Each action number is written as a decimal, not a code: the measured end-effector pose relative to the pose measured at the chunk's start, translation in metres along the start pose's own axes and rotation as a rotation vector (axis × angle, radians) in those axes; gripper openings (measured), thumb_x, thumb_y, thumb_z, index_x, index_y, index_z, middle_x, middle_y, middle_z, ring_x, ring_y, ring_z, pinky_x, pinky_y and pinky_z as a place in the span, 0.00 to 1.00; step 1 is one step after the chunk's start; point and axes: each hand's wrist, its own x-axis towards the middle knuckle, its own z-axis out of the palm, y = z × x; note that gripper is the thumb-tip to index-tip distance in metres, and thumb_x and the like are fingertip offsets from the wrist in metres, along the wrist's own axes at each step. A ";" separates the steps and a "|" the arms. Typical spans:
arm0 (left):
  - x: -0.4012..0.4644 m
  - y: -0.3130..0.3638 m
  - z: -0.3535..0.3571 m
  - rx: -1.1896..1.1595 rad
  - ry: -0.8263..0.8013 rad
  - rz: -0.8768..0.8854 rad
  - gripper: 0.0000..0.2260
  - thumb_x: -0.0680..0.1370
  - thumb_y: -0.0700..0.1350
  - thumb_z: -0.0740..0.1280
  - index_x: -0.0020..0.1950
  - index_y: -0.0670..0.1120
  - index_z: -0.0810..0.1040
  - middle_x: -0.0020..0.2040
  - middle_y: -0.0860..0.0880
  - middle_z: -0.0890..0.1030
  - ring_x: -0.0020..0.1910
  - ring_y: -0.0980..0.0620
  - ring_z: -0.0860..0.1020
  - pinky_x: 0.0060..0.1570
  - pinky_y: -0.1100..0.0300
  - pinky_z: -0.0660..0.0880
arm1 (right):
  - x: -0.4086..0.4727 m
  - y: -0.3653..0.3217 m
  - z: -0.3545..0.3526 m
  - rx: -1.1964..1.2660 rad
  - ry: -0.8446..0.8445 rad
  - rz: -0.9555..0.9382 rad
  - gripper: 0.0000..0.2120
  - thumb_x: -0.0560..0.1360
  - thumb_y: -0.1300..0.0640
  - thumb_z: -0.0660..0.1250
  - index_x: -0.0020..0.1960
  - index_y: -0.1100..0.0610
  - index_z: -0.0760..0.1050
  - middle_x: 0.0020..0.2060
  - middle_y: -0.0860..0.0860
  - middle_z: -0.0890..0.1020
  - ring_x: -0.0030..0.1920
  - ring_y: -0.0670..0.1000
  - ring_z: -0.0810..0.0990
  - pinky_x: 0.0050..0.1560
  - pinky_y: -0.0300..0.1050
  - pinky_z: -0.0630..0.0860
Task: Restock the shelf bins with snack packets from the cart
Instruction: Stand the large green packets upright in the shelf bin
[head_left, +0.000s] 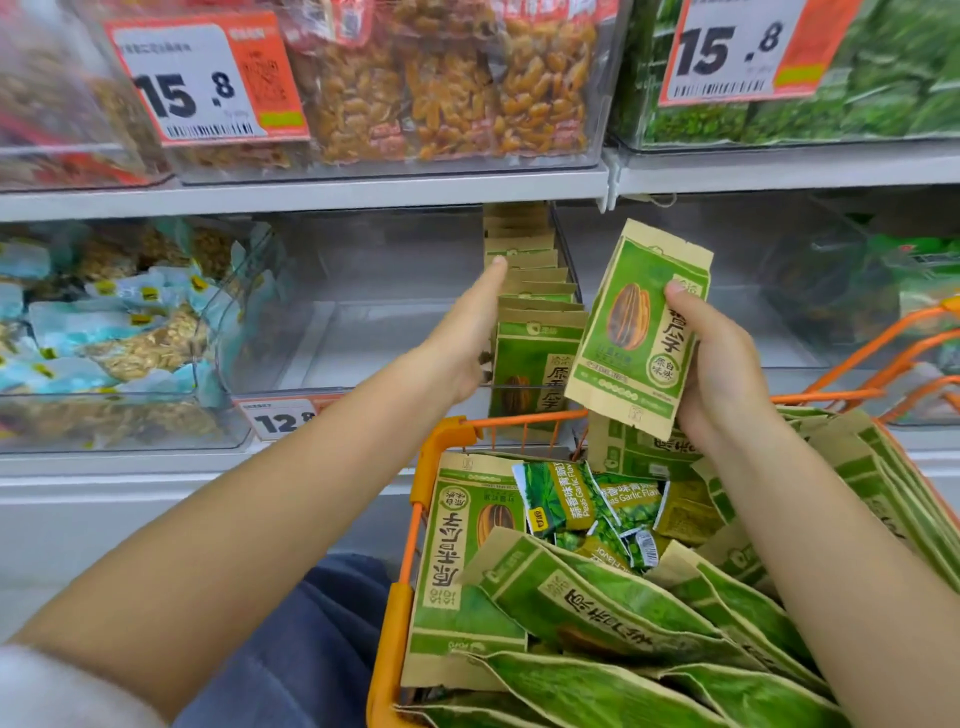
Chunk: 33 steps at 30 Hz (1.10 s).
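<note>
A: What is the person doing now?

B: The left hand (467, 332) reaches into the clear shelf bin (363, 332) with fingers straight, and it presses flat against the side of the row of packets (535, 312) that stands at the right end of the bin. The right hand (722, 374) holds 1 sunflower seed packet (636, 332) just above the orange cart (441, 467); the thumb pinches its front and the fingers curl behind it.

A: How to do this step well, you think?

B: I think the left hand should keep the row upright and push it tight to the right wall, so a gap opens at the front of the row. Then the packet goes in upright, face forward like the others. If the left hand lets go too early, the row may fall to the left, because most of the bin is bare there.

A: How does the packet look?

B: It is a flat paper pouch, tan at the edges, with a green panel, a striped seed picture and large characters. It is a little tilted in the hand. Many more of the same lie in the cart, with some small green pea packets (582, 499) between them.
</note>
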 end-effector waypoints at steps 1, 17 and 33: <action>-0.004 0.001 -0.007 0.050 0.016 0.051 0.35 0.74 0.69 0.60 0.76 0.52 0.62 0.75 0.48 0.66 0.72 0.45 0.66 0.70 0.42 0.64 | 0.000 0.000 -0.001 0.014 -0.001 -0.002 0.17 0.78 0.53 0.65 0.63 0.61 0.76 0.53 0.58 0.84 0.53 0.59 0.83 0.56 0.60 0.78; -0.015 -0.009 -0.031 0.814 0.174 0.430 0.08 0.76 0.46 0.72 0.39 0.46 0.77 0.40 0.46 0.82 0.34 0.55 0.82 0.39 0.58 0.82 | 0.004 0.005 0.000 0.005 -0.033 -0.026 0.14 0.77 0.55 0.66 0.60 0.62 0.77 0.51 0.59 0.83 0.51 0.60 0.83 0.55 0.61 0.78; -0.081 0.001 -0.071 -0.143 -0.195 0.083 0.20 0.70 0.48 0.68 0.59 0.41 0.80 0.53 0.41 0.84 0.45 0.47 0.83 0.46 0.54 0.82 | -0.030 0.002 0.076 -0.730 -0.476 -0.195 0.15 0.79 0.46 0.62 0.48 0.57 0.79 0.38 0.48 0.84 0.37 0.47 0.82 0.37 0.42 0.76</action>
